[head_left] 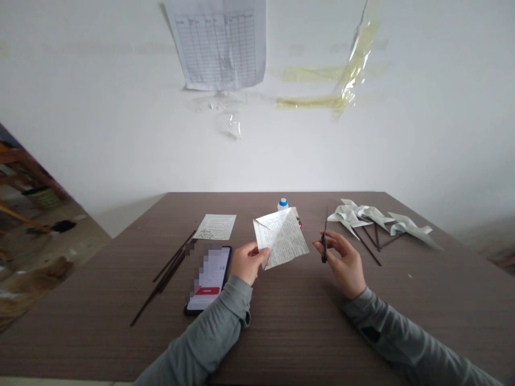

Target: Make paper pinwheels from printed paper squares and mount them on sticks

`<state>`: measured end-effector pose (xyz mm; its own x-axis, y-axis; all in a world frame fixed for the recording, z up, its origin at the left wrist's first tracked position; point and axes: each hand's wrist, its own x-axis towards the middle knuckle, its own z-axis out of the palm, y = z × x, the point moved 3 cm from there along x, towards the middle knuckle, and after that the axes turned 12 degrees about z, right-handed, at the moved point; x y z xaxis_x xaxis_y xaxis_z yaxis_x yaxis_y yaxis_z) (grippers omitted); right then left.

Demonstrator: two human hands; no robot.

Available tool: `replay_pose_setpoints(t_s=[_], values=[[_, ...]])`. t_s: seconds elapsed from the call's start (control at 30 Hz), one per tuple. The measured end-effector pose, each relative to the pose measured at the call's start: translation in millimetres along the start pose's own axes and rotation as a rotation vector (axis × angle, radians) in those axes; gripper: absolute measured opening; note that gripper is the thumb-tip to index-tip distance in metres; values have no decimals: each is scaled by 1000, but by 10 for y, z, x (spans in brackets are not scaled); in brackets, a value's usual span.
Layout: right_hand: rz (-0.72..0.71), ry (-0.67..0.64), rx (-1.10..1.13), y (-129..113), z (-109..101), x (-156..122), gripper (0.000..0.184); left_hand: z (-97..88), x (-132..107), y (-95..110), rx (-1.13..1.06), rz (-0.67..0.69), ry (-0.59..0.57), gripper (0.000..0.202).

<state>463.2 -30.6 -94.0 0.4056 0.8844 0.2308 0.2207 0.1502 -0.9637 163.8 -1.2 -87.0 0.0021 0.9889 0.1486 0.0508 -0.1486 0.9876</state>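
My left hand (248, 261) pinches the lower left edge of a square sheet of printed paper (287, 241), held up above the table. Crease or cut lines run across the sheet from its corners. To its right, my right hand (346, 262) grips a pair of dark-handled scissors (324, 246), blades pointing up and away from me. The scissors and the paper are apart. Behind the sheet stands a white bottle with a blue cap (283, 203), its lower part hidden.
Several paper pinwheels (376, 216) on dark sticks lie at the right. Left of my hands are a phone (209, 279), a printed paper square (215, 227) and several thin dark sticks (164, 276). A white wall (120, 134) rises behind the brown table (289, 332).
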Motion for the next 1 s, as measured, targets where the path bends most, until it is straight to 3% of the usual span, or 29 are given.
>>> replay_pose_setpoints(t_s=[0.13, 0.43, 0.57, 0.8, 1.0], values=[[144, -92, 59, -5, 55, 23, 65, -7, -3, -17, 3, 5, -26, 24], [214, -207, 87, -80, 130, -36, 61, 1, -1, -7, 7, 8, -16, 34], [269, -185, 167, -70, 136, -41, 63, 26, -14, 27, -11, -35, -4, 36], [298, -138, 231, -46, 167, -75, 65, 126, -38, -11, -77, -64, -87, 32], [259, -199, 129, -50, 176, -101, 64, 83, -4, 36, -76, -57, 15, 23]])
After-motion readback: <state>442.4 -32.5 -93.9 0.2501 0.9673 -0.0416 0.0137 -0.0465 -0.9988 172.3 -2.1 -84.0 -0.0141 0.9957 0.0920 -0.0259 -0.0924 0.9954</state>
